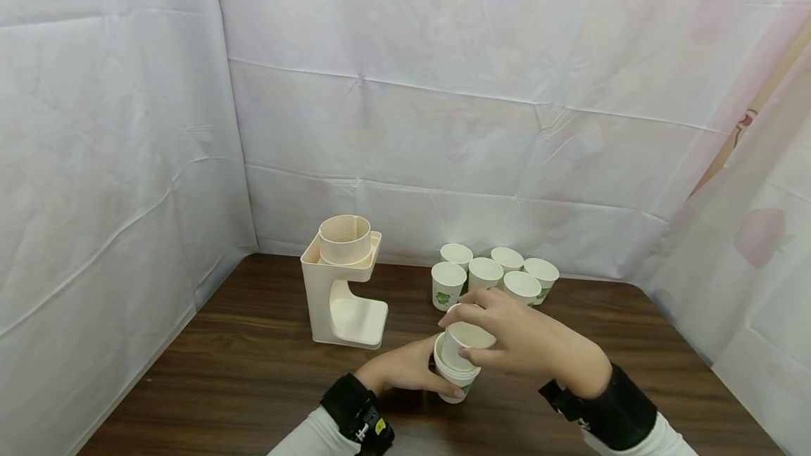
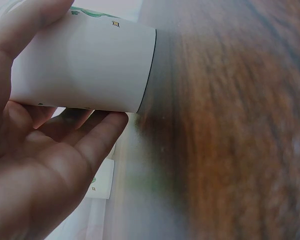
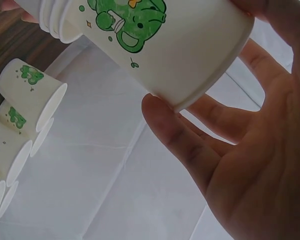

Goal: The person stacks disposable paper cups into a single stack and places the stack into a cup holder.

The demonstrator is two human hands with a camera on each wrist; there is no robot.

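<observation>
In the head view my left hand [image 1: 405, 368] holds a short stack of white paper cups [image 1: 448, 371] low over the dark wooden table. The left wrist view shows its fingers and thumb around the side of a cup [image 2: 100, 65]. My right hand [image 1: 516, 335] grips another paper cup [image 3: 190, 50] near its rim, thumb on one side and fingers on the other. This cup is raised partway above the stack, its lower end overlapping the stack's mouth in the head view. A green cartoon animal is printed on its side. Stacked rims [image 3: 52, 20] show beyond it.
Several more paper cups [image 1: 447, 286] stand upright in a cluster behind the hands. To the left is a cream cup-dispenser-like stand [image 1: 322, 308] with a round holder [image 1: 344, 241] on top. Pale curtains [image 1: 393, 132] enclose the table [image 1: 253, 364] at the back and sides.
</observation>
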